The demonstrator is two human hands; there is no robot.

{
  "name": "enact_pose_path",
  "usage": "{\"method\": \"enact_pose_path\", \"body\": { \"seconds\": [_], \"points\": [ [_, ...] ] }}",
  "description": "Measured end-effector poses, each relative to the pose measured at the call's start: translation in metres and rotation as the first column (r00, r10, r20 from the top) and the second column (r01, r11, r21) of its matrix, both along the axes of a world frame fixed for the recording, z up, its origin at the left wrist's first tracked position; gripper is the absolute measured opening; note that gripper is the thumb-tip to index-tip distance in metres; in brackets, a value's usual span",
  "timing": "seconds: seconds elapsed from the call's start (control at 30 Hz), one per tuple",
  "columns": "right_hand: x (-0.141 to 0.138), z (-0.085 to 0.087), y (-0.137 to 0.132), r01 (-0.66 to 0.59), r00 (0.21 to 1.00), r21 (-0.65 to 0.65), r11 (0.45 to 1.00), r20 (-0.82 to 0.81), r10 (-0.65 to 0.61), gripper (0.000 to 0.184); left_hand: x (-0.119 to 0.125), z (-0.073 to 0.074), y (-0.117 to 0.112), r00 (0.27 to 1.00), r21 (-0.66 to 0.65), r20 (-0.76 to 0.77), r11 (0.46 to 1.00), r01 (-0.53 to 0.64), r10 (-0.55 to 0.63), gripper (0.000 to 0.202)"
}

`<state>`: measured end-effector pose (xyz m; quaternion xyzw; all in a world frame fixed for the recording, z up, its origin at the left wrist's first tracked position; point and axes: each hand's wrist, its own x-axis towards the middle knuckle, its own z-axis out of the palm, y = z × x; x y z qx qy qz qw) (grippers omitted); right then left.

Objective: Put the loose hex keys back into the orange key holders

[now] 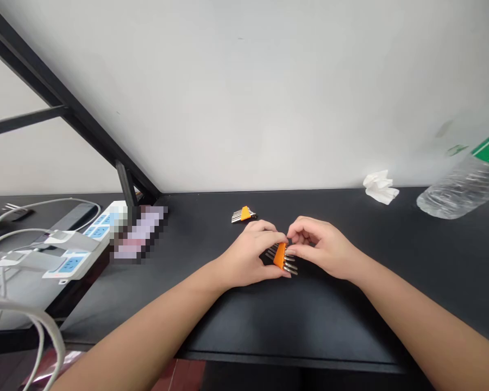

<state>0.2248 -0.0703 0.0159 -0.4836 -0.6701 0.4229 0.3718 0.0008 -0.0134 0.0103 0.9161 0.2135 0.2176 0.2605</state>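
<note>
An orange hex key holder (280, 256) with several silver hex keys through it is gripped in my left hand (256, 253). The thumb lies along its near end and the fingers curl over its far end, just above the black table. From the right, my right hand (321, 244) meets it, with thumb and forefinger closed in a pinch at the upper hex keys (290, 259). The fingertips hide most of the piece between them. Beyond my left hand, a second orange holder (245, 213) with several metal keys lies on the table.
The black table (301, 326) meets a white wall. At left are a black metal frame (126, 182), a white power strip (100, 239) with plugs and cables, and a pixelated item (140, 233). At right are a crumpled tissue (380, 187) and a tilted plastic bottle (464, 187).
</note>
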Motion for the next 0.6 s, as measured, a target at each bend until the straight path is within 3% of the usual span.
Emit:
{"method": "enact_pose_path", "body": {
  "seconds": [0.1,0.2,0.4,0.53,0.6],
  "points": [
    [-0.001,-0.009,0.006,-0.089,0.983,-0.220,0.972,-0.178,0.050,0.030,0.000,0.001,-0.003,0.996,-0.016,0.071,0.998,0.058,-0.057,0.054],
    [-0.001,-0.017,0.011,-0.139,0.976,-0.311,0.940,-0.206,0.076,0.037,0.001,0.000,-0.003,0.997,-0.009,0.072,0.999,0.032,-0.032,0.052],
    [0.000,-0.019,0.009,-0.007,0.996,-0.234,0.972,-0.088,-0.014,0.028,0.000,-0.005,0.001,0.980,-0.006,-0.003,0.980,-0.200,0.200,0.049],
    [-0.001,-0.018,0.002,-0.054,0.999,-0.144,0.988,-0.013,0.052,0.009,0.000,-0.006,0.003,0.949,-0.031,0.015,0.949,-0.315,0.315,0.049],
    [-0.003,-0.017,0.000,-0.075,0.994,-0.063,0.995,0.074,0.079,0.011,0.001,-0.006,0.004,0.940,-0.061,0.007,0.938,-0.341,0.342,0.046]
  ]
}}
